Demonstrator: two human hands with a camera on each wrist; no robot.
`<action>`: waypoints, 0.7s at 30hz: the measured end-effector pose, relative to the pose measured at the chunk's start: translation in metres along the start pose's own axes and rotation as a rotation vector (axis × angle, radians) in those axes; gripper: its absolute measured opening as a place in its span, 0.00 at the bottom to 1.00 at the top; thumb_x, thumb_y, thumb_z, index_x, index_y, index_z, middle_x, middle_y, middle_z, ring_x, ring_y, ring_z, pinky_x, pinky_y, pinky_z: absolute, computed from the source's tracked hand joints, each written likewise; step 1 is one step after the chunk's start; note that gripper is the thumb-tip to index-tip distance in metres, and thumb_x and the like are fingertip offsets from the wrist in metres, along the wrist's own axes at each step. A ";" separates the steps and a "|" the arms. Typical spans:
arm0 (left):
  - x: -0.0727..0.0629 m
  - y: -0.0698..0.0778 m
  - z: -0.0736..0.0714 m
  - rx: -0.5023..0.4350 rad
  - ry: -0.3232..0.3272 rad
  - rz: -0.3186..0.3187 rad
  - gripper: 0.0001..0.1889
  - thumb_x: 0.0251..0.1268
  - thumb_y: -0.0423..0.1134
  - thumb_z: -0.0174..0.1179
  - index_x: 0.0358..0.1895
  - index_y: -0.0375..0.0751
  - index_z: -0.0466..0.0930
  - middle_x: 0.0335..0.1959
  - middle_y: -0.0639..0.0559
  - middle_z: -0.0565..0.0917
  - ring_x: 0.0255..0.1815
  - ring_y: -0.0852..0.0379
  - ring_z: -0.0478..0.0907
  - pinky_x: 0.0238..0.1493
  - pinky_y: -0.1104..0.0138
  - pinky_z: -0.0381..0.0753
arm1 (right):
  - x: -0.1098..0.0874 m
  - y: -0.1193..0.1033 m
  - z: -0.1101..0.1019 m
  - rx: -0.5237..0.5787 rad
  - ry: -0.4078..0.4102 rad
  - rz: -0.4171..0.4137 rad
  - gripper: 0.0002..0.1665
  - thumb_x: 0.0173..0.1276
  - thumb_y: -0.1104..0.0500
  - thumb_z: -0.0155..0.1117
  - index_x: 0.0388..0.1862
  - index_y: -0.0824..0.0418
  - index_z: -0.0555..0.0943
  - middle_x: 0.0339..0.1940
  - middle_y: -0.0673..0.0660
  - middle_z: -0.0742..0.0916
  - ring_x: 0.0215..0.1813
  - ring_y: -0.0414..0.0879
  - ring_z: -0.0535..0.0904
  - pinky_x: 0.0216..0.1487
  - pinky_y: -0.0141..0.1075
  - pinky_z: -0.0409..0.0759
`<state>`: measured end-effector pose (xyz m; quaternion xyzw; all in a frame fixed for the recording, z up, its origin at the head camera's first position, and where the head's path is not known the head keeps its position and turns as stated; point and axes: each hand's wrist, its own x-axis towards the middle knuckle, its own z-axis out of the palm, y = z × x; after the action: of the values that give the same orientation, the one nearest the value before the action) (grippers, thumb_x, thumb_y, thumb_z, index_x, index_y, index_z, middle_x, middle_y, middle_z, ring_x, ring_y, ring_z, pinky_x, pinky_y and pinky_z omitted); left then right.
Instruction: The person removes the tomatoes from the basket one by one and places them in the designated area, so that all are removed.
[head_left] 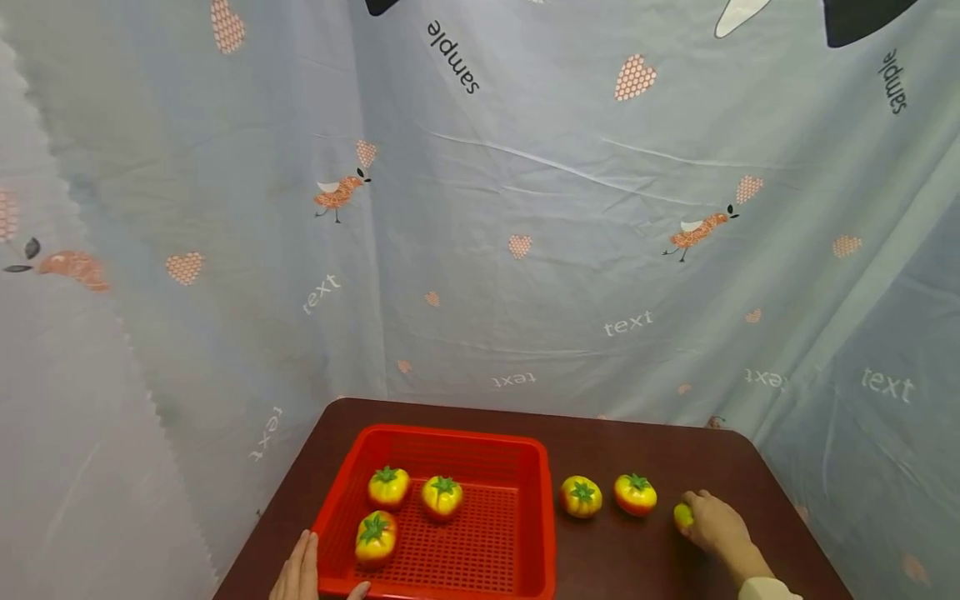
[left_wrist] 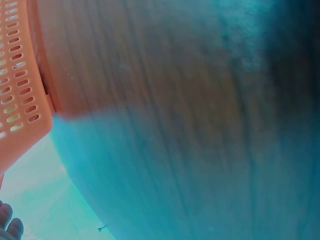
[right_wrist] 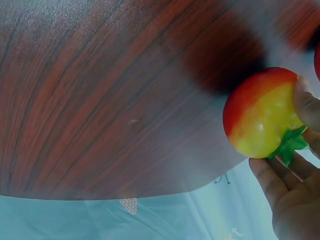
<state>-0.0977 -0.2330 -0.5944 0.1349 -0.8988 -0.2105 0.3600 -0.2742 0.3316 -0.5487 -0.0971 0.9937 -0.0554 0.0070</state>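
Tomato (right_wrist: 261,117), red and yellow with a green leafy top, is grasped by a person's right hand (head_left: 714,527) before a pale blue-grey curtain (head_left: 525,208) printed with words. "Sample" reads twice in the head view, at twelve and two o'clock from its centre; "text" appears six times, at eight, nine, three and five o'clock, some of it upside down. The grasped tomato sits at ten o'clock from the middle of the right hand, thumb on one side and fingers on the other, toward the three o'clock side of a dark brown table (head_left: 637,567); whether it touches the tabletop cannot be told. The left hand (head_left: 296,571), its fingers straight and unclenched, rests against a red basket (head_left: 480,542) at the eight o'clock corner, well apart from the grasped tomato. Six tomatoes are counted: one in the right hand, two loose tomatoes (head_left: 581,497) on the table at nine to ten o'clock from that hand, and three basketed tomatoes (head_left: 442,500) in the one basket, at roughly two o'clock from the left hand.
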 end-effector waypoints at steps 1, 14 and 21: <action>0.000 0.000 0.000 -0.002 0.002 0.003 0.62 0.23 0.58 0.82 0.69 0.31 0.65 0.63 0.32 0.74 0.55 0.34 0.75 0.46 0.39 0.76 | 0.000 0.000 -0.001 0.002 -0.003 0.005 0.26 0.53 0.57 0.76 0.49 0.66 0.80 0.37 0.61 0.81 0.34 0.53 0.78 0.37 0.52 0.79; 0.001 -0.004 0.002 -0.015 0.045 0.043 0.62 0.20 0.56 0.83 0.67 0.29 0.67 0.60 0.30 0.76 0.51 0.33 0.78 0.41 0.39 0.78 | 0.004 -0.004 -0.006 0.002 -0.005 0.039 0.26 0.52 0.58 0.75 0.49 0.65 0.80 0.38 0.63 0.81 0.35 0.54 0.78 0.39 0.53 0.79; 0.001 -0.002 0.001 -0.009 0.022 0.023 0.61 0.22 0.57 0.83 0.68 0.29 0.67 0.61 0.31 0.75 0.53 0.33 0.77 0.43 0.39 0.77 | 0.003 -0.004 -0.004 0.014 -0.023 0.063 0.26 0.52 0.58 0.75 0.50 0.65 0.79 0.36 0.61 0.80 0.33 0.53 0.77 0.36 0.52 0.78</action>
<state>-0.0987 -0.2350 -0.5953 0.1250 -0.8953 -0.2089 0.3730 -0.2766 0.3278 -0.5444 -0.0665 0.9957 -0.0609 0.0209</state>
